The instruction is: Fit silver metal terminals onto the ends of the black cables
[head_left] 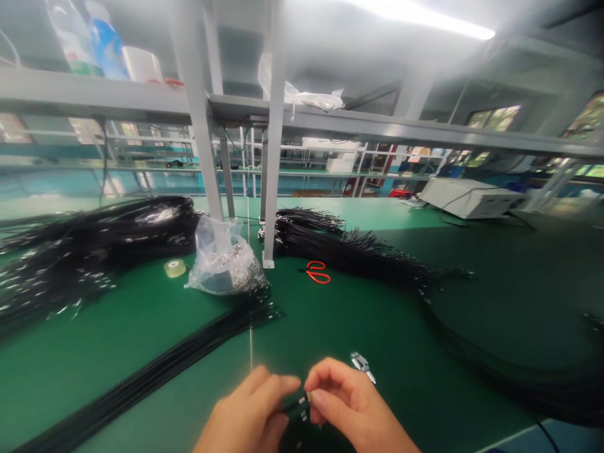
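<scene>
While the left hand [248, 412] curls its fingers over a thin black cable [293, 406], the right hand [352, 402] has thumb and forefinger almost closed, pinching a small pale piece [309, 397] at the cable's end; blur and the low angle leave it unclear how firmly the left fingers grip. The cable end sits between the two hands, near six o'clock in the view. It should prove light and bendy, with a slick jacket that may slip or twist, so a hold close behind the tip looks steadiest; the tiny end piece seems stiff and easily dropped. At two o'clock from the hands, flat silvery metal pieces [362, 366] lie in a loose pile on the smooth green worktop [377, 327]. Scissors [319, 272] with glossy orange-red loops lie at twelve o'clock. At eleven, a crumpled, translucent plastic bag [226, 270] holds shiny small parts, and a straight, slender cable bundle [155, 371] stretches from nine o'clock towards it, its ends fanning out.
</scene>
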### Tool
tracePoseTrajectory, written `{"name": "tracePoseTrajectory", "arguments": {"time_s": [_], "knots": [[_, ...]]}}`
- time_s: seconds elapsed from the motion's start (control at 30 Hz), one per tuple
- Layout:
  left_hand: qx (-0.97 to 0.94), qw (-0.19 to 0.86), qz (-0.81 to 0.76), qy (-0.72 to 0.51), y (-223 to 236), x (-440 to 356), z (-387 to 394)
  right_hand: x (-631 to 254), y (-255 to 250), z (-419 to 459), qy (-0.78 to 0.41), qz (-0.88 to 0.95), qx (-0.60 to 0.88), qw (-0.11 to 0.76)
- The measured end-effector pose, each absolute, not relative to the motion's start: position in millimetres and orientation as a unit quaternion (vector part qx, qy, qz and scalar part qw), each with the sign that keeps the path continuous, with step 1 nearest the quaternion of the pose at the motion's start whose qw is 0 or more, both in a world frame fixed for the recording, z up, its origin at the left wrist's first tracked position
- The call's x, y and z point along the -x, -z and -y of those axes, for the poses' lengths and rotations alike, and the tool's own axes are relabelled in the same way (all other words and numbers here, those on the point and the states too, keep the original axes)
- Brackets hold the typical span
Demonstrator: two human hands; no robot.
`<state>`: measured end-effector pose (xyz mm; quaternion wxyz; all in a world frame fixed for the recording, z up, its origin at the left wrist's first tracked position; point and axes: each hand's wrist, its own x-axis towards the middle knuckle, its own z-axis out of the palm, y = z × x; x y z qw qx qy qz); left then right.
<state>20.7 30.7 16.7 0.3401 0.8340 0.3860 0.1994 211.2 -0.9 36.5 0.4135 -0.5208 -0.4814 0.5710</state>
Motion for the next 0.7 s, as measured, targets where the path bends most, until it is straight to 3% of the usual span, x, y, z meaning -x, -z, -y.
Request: {"name": "tracePoseTrajectory", "arguments": {"time_s": [0.17, 0.37, 0.57, 0.7], "knots": [[-0.732, 0.507, -0.398, -0.223, -6.9, -16.6, -38.0, -205.7, -39.7, 0.6, -0.558, 0.489, 0.533, 0.407], [-0.736, 0.468, -0.431, -0.233, -17.8, -18.5, -30.7, -194.8, -36.5, -0.9, -0.574, 0.479, 0.533, 0.397], [-0.710, 0.535, -0.383, -0.252, -12.4, -17.2, -36.2, -184.8, -15.8, -4.0, -0.636, 0.432, 0.486, 0.416], [-0.672, 0.575, -0.400, -0.241, -12.3, -21.2, -43.0, -186.4, -21.4, -2.8, -0.598, 0.447, 0.509, 0.429]]}}
